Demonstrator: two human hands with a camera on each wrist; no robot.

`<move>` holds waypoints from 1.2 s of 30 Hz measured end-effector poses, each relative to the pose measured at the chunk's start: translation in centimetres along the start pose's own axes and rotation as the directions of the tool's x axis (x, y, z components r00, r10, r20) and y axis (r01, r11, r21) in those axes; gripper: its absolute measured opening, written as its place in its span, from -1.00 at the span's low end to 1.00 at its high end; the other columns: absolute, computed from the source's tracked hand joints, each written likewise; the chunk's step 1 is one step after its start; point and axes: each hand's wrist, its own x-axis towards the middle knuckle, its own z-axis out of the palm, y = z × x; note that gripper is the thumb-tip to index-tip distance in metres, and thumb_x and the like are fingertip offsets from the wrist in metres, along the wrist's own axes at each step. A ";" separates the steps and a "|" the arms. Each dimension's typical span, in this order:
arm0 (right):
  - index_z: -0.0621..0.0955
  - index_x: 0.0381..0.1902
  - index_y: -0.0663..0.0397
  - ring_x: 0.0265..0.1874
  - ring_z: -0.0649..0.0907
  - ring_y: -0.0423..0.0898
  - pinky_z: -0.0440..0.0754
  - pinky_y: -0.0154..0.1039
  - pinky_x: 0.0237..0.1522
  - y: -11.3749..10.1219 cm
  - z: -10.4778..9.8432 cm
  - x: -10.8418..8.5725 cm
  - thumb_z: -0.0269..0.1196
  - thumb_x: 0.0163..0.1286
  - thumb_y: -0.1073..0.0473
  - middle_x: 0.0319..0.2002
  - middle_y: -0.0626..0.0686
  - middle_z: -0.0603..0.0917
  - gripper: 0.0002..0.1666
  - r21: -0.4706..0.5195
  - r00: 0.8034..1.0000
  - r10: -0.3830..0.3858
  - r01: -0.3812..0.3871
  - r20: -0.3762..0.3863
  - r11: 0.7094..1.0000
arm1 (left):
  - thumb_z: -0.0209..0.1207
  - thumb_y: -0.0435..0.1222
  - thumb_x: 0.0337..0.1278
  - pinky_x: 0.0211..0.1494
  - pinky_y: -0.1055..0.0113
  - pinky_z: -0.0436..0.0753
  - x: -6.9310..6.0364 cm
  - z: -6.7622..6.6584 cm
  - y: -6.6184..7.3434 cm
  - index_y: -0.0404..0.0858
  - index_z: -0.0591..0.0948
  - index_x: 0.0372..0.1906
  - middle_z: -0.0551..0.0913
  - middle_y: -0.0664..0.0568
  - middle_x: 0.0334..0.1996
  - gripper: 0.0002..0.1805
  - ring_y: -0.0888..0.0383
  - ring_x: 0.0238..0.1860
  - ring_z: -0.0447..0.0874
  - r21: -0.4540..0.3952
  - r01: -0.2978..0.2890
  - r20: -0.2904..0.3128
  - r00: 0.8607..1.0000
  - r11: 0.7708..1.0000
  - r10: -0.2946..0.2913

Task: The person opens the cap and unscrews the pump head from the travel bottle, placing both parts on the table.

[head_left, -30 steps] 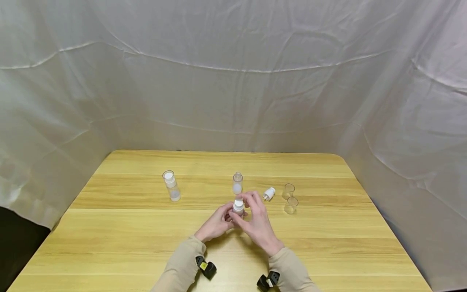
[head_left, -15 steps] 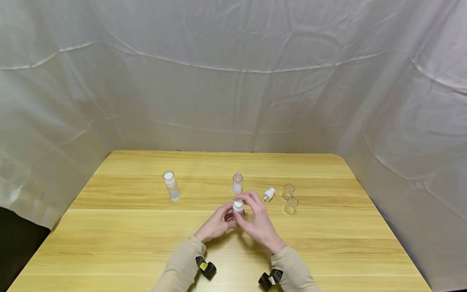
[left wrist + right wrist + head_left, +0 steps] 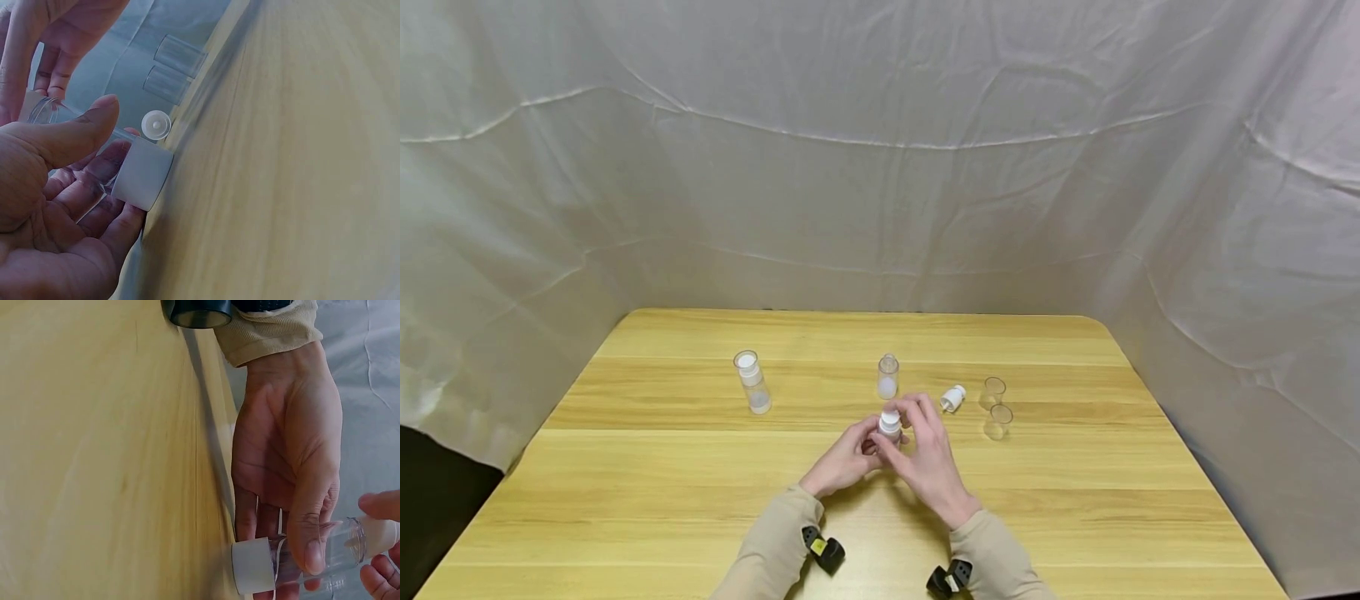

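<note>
White: pinching one cap [image 3: 890, 417] with right hand [image 3: 929, 457]; curling left hand [image 3: 846, 458] round one clear bottle [image 3: 144, 174]. Nearby, counting two bottles [image 3: 756, 390] [image 3: 887, 379], one fitting [image 3: 953, 398], two cups [image 3: 993, 392] [image 3: 998, 423].

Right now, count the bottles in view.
3: a held bottle in the left hand and right hand, a back bottle beyond them, a third bottle to the left. None appears hidden.

Grey drapes [image 3: 880, 208], wood-grain table [image 3: 625, 500]

Drapes slightly shiny, wrinkled, hung behind and on both sides; long horizontal creases [image 3: 820, 136] across. Table yellowish-brown, plank pattern, far corners rounded. Black area [image 3: 437, 508] lower left, below drape edge. Pale glare [image 3: 872, 567] on near tabletop.
</note>
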 end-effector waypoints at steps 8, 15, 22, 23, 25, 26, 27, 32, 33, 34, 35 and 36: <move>0.60 -0.05 0.17 -0.18 0.62 -0.09 0.73 -0.09 -0.11 0.2 -0.2 0.0 0.43 0.07 0.42 -0.08 0.10 0.60 -0.55 0.070 0.999 -0.015 0.013 0.032 0.997 | 0.18 -0.51 0.22 0.49 -0.07 0.45 0.0 0.0 -0.2 -0.49 0.38 0.32 0.58 -0.39 0.22 -0.44 -0.29 0.30 0.52 -0.033 0.003 0.017 1.000 0.999 -0.002; 0.58 0.01 0.13 -0.08 0.58 -0.09 0.66 0.06 0.01 0.1 -0.4 0.0 0.44 0.09 0.36 -0.01 0.10 0.56 -0.51 0.132 0.993 0.077 -0.088 0.089 0.987 | 0.16 -0.54 0.20 0.50 -0.09 0.44 0.1 0.1 -0.3 -0.54 0.39 0.28 0.58 -0.43 0.20 -0.47 -0.32 0.30 0.51 -0.056 -0.010 0.019 1.000 0.998 0.011; 0.60 -0.07 0.13 -0.18 0.59 -0.11 0.68 -0.12 -0.10 -0.1 -0.1 0.0 0.53 0.04 0.34 -0.11 0.07 0.60 -0.52 0.074 0.999 0.053 -0.053 -0.005 0.996 | 0.18 -0.52 0.22 0.50 -0.06 0.45 0.0 0.0 -0.3 -0.49 0.38 0.32 0.59 -0.39 0.21 -0.44 -0.28 0.31 0.52 -0.028 -0.014 0.016 1.000 1.000 0.014; 0.60 -0.07 0.14 -0.19 0.60 -0.10 0.68 -0.15 -0.11 -0.1 -0.1 0.0 0.53 0.03 0.35 -0.12 0.06 0.60 -0.52 0.068 0.999 0.044 -0.043 -0.016 0.997 | 0.19 -0.52 0.22 0.49 -0.05 0.46 0.0 0.0 -0.3 -0.49 0.38 0.33 0.59 -0.39 0.21 -0.44 -0.28 0.31 0.52 -0.028 -0.014 0.017 1.000 1.000 0.015; 0.61 -0.08 0.15 -0.20 0.61 -0.08 0.69 -0.19 -0.11 -0.1 -0.1 0.0 0.52 0.03 0.37 -0.14 0.07 0.62 -0.53 0.060 0.999 0.032 -0.030 -0.026 0.998 | 0.19 -0.51 0.23 0.49 -0.04 0.46 0.0 0.0 -0.2 -0.49 0.37 0.34 0.59 -0.39 0.21 -0.43 -0.28 0.31 0.52 -0.031 -0.011 0.020 1.000 0.999 0.012; 0.61 -0.08 0.15 -0.20 0.62 -0.07 0.69 -0.19 -0.10 -0.1 -0.1 0.0 0.51 0.04 0.38 -0.14 0.07 0.63 -0.54 0.059 0.999 0.024 -0.022 -0.026 0.998 | 0.19 -0.51 0.23 0.49 -0.04 0.46 0.0 0.0 -0.2 -0.49 0.36 0.35 0.58 -0.39 0.21 -0.42 -0.28 0.31 0.52 -0.031 -0.010 0.021 1.000 0.999 0.010; 0.61 -0.08 0.15 -0.20 0.63 -0.07 0.70 -0.18 -0.11 -0.1 -0.1 0.0 0.50 0.05 0.39 -0.14 0.08 0.63 -0.55 0.063 1.000 0.016 -0.014 -0.023 0.998 | 0.18 -0.51 0.23 0.49 -0.05 0.47 0.0 0.0 -0.2 -0.50 0.36 0.35 0.58 -0.40 0.21 -0.42 -0.29 0.30 0.52 -0.037 -0.011 0.022 1.000 0.999 0.012; 0.61 -0.03 0.18 -0.16 0.64 -0.05 0.71 -0.05 -0.07 0.2 -0.2 0.1 0.42 0.07 0.42 -0.09 0.10 0.64 -0.54 0.112 1.000 0.014 -0.016 0.022 0.994 | 0.15 -0.54 0.21 0.48 -0.11 0.46 0.1 0.0 -0.2 -0.55 0.37 0.31 0.58 -0.43 0.20 -0.46 -0.33 0.29 0.52 -0.048 -0.016 0.021 1.000 0.999 0.017; 0.60 -0.02 0.17 -0.15 0.64 -0.05 0.70 -0.04 -0.05 0.3 -0.2 0.1 0.42 0.08 0.40 -0.08 0.10 0.64 -0.54 0.118 0.999 0.025 -0.029 0.032 0.993 | 0.15 -0.55 0.21 0.48 -0.11 0.46 0.2 0.0 -0.2 -0.55 0.37 0.29 0.58 -0.44 0.20 -0.47 -0.33 0.29 0.52 -0.046 -0.018 0.022 1.000 0.999 0.019; 0.60 -0.01 0.17 -0.13 0.63 -0.06 0.69 -0.03 -0.03 0.3 -0.3 0.0 0.43 0.08 0.39 -0.07 0.10 0.63 -0.53 0.124 0.998 0.040 -0.044 0.039 0.991 | 0.16 -0.54 0.21 0.48 -0.11 0.45 0.2 0.0 -0.2 -0.55 0.37 0.29 0.58 -0.44 0.21 -0.47 -0.33 0.29 0.52 -0.047 -0.019 0.021 1.000 0.999 0.020; 0.60 0.00 0.16 -0.13 0.63 -0.07 0.68 -0.02 -0.02 0.3 -0.3 0.0 0.44 0.08 0.37 -0.07 0.09 0.62 -0.52 0.127 0.998 0.054 -0.059 0.044 0.990 | 0.16 -0.54 0.21 0.48 -0.11 0.45 0.1 0.0 -0.2 -0.55 0.38 0.28 0.58 -0.44 0.21 -0.47 -0.33 0.29 0.52 -0.044 -0.019 0.019 1.000 0.999 0.020; 0.59 0.01 0.17 -0.12 0.62 -0.08 0.68 0.00 -0.02 0.3 -0.3 0.0 0.46 0.08 0.36 -0.07 0.09 0.62 -0.51 0.131 0.997 0.067 -0.073 0.049 0.989 | 0.17 -0.54 0.21 0.48 -0.10 0.45 0.1 0.0 -0.2 -0.55 0.38 0.28 0.58 -0.43 0.21 -0.47 -0.33 0.30 0.51 -0.042 -0.019 0.017 1.000 0.999 0.019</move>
